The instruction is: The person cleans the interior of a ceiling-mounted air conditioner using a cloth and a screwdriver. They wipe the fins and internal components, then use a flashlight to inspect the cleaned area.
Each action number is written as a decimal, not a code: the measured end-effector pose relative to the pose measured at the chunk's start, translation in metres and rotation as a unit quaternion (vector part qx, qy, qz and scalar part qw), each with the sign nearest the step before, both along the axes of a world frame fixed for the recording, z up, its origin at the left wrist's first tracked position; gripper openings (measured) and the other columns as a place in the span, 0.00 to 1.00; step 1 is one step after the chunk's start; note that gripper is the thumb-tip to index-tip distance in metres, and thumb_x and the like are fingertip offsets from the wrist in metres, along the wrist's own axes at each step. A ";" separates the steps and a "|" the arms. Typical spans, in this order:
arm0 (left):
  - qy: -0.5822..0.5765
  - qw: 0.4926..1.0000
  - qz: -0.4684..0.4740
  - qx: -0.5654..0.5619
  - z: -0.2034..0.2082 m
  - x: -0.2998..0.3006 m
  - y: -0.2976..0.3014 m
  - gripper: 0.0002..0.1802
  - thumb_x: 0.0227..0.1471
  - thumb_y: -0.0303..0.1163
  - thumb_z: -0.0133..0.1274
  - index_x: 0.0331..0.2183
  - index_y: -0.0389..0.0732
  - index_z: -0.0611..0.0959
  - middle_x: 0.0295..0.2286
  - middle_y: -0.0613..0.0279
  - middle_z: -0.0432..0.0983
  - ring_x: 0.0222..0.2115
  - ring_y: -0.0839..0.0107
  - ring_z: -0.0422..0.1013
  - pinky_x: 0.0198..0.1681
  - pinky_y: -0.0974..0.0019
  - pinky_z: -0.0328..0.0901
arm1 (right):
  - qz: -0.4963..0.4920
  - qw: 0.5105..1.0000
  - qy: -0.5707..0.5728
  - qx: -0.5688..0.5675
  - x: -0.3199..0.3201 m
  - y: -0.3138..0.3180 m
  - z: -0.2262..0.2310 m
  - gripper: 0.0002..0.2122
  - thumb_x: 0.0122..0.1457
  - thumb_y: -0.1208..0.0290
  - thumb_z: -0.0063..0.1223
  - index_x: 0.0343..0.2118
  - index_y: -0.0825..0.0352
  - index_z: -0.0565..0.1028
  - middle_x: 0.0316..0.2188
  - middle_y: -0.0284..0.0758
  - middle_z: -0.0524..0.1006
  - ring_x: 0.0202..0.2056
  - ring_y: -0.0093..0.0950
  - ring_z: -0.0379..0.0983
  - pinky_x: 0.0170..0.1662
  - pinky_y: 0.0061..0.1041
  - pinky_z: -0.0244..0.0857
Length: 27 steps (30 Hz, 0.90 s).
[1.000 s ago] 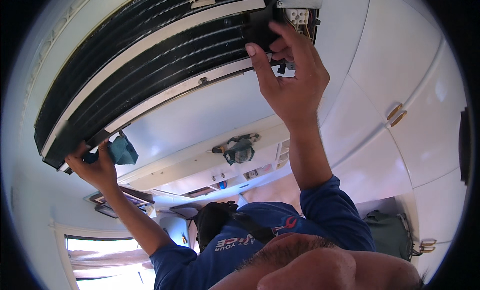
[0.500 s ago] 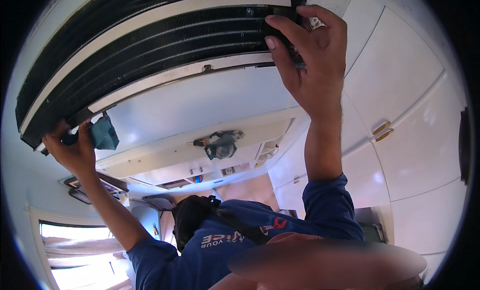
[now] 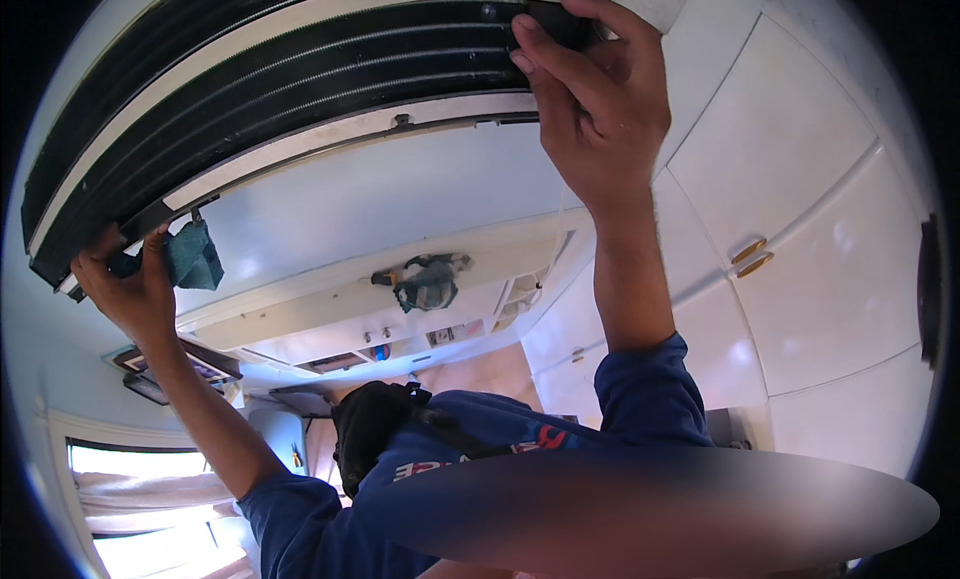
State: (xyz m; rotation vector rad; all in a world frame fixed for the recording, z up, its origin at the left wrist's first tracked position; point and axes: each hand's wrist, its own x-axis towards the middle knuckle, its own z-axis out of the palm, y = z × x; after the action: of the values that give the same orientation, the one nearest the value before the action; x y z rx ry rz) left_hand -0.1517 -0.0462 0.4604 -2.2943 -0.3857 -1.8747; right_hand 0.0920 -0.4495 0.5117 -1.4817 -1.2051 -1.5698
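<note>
A wall-mounted air conditioner (image 3: 300,109) with its cover off shows black finned coils between white rails. My right hand (image 3: 600,109) reaches up and grips the unit's right end, fingers curled over the dark edge. My left hand (image 3: 125,289) holds the unit's lower left corner, with a teal cloth (image 3: 195,259) pinched between thumb and fingers against it. Both blue sleeves (image 3: 650,399) come up from my body at the lower edge.
White cupboard doors with gold handles (image 3: 750,259) fill the right side. A grey rag (image 3: 425,279) lies on a white ledge below the unit. A black bag (image 3: 375,424) hangs at my chest. A bright curtained window (image 3: 130,499) is at lower left.
The unit now fills more of the view. My right hand has slid higher onto the unit's right end. My left hand stays at the left corner with the cloth.
</note>
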 end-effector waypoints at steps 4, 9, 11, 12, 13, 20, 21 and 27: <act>-0.001 1.000 0.017 0.004 0.003 0.002 -0.003 0.27 0.43 0.39 0.78 0.40 0.39 0.81 0.37 0.58 0.74 0.41 0.58 0.72 0.47 0.55 0.67 | 0.034 0.997 0.064 0.016 -0.002 -0.009 -0.008 0.16 0.54 0.83 0.70 0.45 0.59 0.87 0.51 0.33 0.77 0.30 0.16 0.77 0.32 0.17 0.74; -0.004 1.000 0.006 0.008 0.004 0.003 -0.007 0.29 0.41 0.40 0.79 0.40 0.39 0.80 0.36 0.59 0.73 0.42 0.57 0.71 0.47 0.54 0.66 | 0.018 1.000 0.010 0.017 0.005 -0.016 -0.009 0.15 0.54 0.83 0.70 0.44 0.61 0.87 0.51 0.33 0.78 0.32 0.18 0.77 0.31 0.19 0.73; -0.004 1.000 0.003 0.024 0.005 0.004 -0.007 0.29 0.41 0.40 0.79 0.40 0.39 0.80 0.36 0.59 0.73 0.42 0.57 0.71 0.47 0.54 0.67 | 0.019 0.999 0.017 0.030 0.004 -0.021 -0.012 0.14 0.54 0.83 0.70 0.43 0.63 0.86 0.50 0.34 0.79 0.32 0.18 0.77 0.30 0.19 0.71; 0.000 1.000 0.000 0.023 0.006 0.004 -0.006 0.29 0.41 0.40 0.80 0.40 0.38 0.80 0.36 0.58 0.73 0.42 0.57 0.71 0.47 0.54 0.67 | 0.030 0.998 0.030 0.053 0.000 -0.027 -0.014 0.13 0.53 0.83 0.70 0.42 0.63 0.86 0.48 0.34 0.80 0.31 0.18 0.76 0.30 0.19 0.70; -0.001 1.000 -0.008 0.017 0.006 0.005 -0.006 0.29 0.41 0.40 0.80 0.40 0.38 0.80 0.36 0.58 0.73 0.42 0.57 0.71 0.47 0.55 0.67 | 0.042 0.995 0.043 0.074 -0.008 -0.034 -0.017 0.13 0.53 0.83 0.70 0.42 0.64 0.86 0.47 0.35 0.80 0.31 0.19 0.76 0.30 0.19 0.69; 0.008 0.999 -0.012 0.032 0.002 0.002 0.008 0.29 0.41 0.41 0.80 0.39 0.36 0.81 0.37 0.57 0.73 0.42 0.58 0.71 0.46 0.55 0.68 | 0.104 0.981 0.155 -0.057 -0.139 -0.073 -0.055 0.12 0.53 0.75 0.65 0.41 0.56 0.85 0.32 0.29 0.79 0.29 0.23 0.77 0.29 0.18 0.68; 0.010 0.999 -0.006 0.037 0.001 0.002 0.009 0.29 0.41 0.41 0.80 0.39 0.36 0.81 0.37 0.57 0.73 0.42 0.59 0.71 0.45 0.55 0.68 | 0.183 0.969 0.147 -0.084 -0.145 -0.080 -0.052 0.11 0.54 0.75 0.65 0.41 0.57 0.84 0.32 0.29 0.78 0.30 0.23 0.76 0.29 0.19 0.68; -0.029 0.995 0.032 0.086 0.005 0.004 0.006 0.31 0.40 0.41 0.81 0.38 0.34 0.80 0.36 0.57 0.72 0.39 0.61 0.72 0.43 0.57 0.69 | 0.555 0.765 0.323 0.052 -0.165 -0.064 -0.041 0.07 0.59 0.69 0.63 0.40 0.61 0.81 0.32 0.29 0.74 0.32 0.25 0.74 0.32 0.24 0.70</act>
State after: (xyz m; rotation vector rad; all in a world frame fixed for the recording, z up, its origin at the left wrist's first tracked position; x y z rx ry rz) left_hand -0.1478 -0.0403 0.4654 -2.0971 -0.2882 -1.8677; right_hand -0.0726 -0.5134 0.4706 -0.7705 -1.1503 -0.2551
